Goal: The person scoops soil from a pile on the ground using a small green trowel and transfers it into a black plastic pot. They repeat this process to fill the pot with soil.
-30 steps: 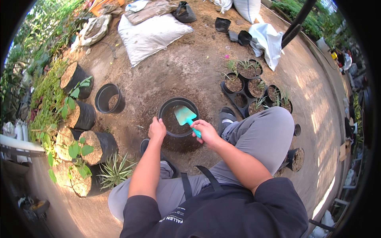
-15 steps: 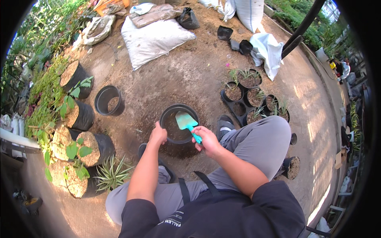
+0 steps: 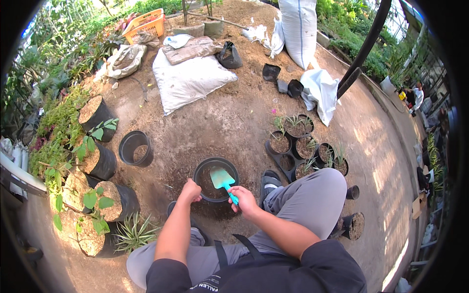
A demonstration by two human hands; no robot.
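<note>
A round black plastic pot [image 3: 198, 170] with dark soil inside stands on the ground between my feet. My left hand [image 3: 191, 190] is closed at its near left rim, fingers curled, the fingertips partly hidden. In my right hand [image 3: 243, 199] is a turquoise garden trowel [image 3: 222, 178], gripped by its handle. The trowel's soil-dusted blade slants over the pot's opening, pointing away from me.
An empty-looking black pot [image 3: 128, 148] stands left, beside soil-filled black grow bags [image 3: 128, 195] and a spiky plant [image 3: 137, 234]. Right lies a black tray [image 3: 280, 166] of small potted seedlings. Farther off are a white sack [image 3: 188, 83] and an orange basket [image 3: 149, 24].
The view has tilted up, so everything sits lower in the picture. Both hands and the trowel keep nearly the same place relative to the pot.
</note>
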